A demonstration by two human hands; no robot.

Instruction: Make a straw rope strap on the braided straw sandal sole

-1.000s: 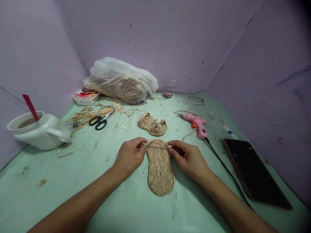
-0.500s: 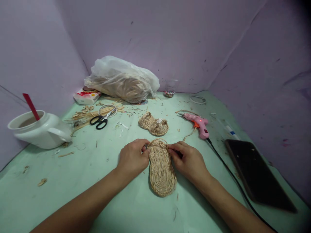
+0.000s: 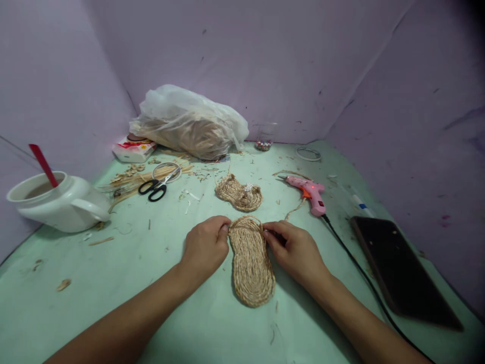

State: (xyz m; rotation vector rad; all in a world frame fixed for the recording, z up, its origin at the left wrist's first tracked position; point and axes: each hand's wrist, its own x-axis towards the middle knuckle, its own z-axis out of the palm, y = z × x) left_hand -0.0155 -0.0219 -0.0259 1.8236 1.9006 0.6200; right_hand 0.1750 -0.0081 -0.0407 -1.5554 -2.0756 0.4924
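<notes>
A sole-shaped piece of coiled straw rope point(image 3: 252, 268) lies flat on the green tabletop in front of me, with a cord loop curving round its far end. My left hand point(image 3: 207, 243) pinches the far left edge, its thumb and curled fingers pressed together there. On the opposite edge my right hand point(image 3: 293, 247) pinches the rim and the cord between thumb and forefinger. Just beyond lies a second woven slipper point(image 3: 239, 193) with a strap and a cluster of white beads. My fingertips partly hide both gripped edges.
To the right are a pink glue gun point(image 3: 308, 193) with its cable and a dark tablet or phone point(image 3: 405, 273). Scissors point(image 3: 154, 187), straw strips and a white pot point(image 3: 64, 202) stand left. Behind are a plastic bag point(image 3: 189, 124) and a bead jar point(image 3: 264, 139).
My left hand has shifted very slightly left, and its thumb has drawn in at the edge. The right hand and the straw sole look almost unmoved.
</notes>
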